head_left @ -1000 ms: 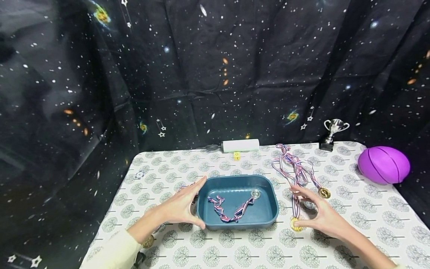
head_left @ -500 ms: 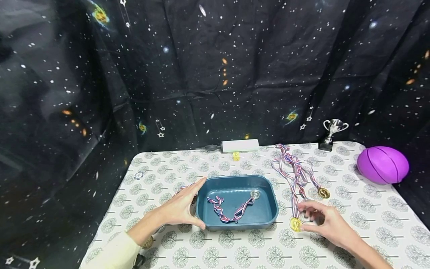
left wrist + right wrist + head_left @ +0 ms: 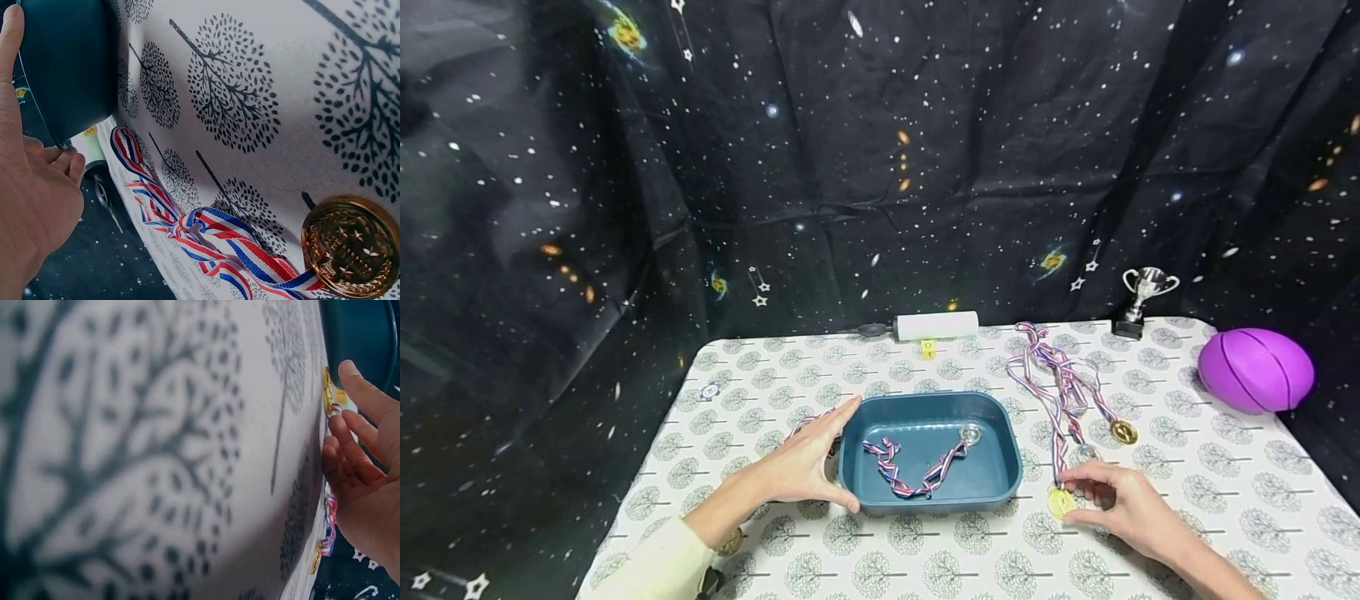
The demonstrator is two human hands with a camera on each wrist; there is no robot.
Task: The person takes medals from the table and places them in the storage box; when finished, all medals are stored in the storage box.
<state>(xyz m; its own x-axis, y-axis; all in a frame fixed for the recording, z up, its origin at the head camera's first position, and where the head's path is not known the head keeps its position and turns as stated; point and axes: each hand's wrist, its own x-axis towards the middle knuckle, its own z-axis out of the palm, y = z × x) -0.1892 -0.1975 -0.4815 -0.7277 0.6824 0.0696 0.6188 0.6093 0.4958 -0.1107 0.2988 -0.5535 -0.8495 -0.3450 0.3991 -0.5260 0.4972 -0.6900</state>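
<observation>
The gold medal [image 3: 1061, 502] is partly covered by the right hand [image 3: 1123, 507]; the worktop [image 3: 156, 456] print is blurred in the right wrist view.

Person, two arms in view, both hands bare.

Left hand [image 3: 801, 467]: no glove, ring or watch visible; short, unpainted nails as far as the left wrist view shows. Behind the wrist, a long pale cream fabric sleeve [image 3: 651, 562], plain and unpatterned, soft-looking, covering the forearm from its cuff back toward the elbow.

Right hand [image 3: 1120, 500]: no glove, ring or bracelet visible; short nails. Wrist and forearm behind it uncovered, no sleeve edge within the head view.

No cables, straps or markings discernible on either arm.
</observation>
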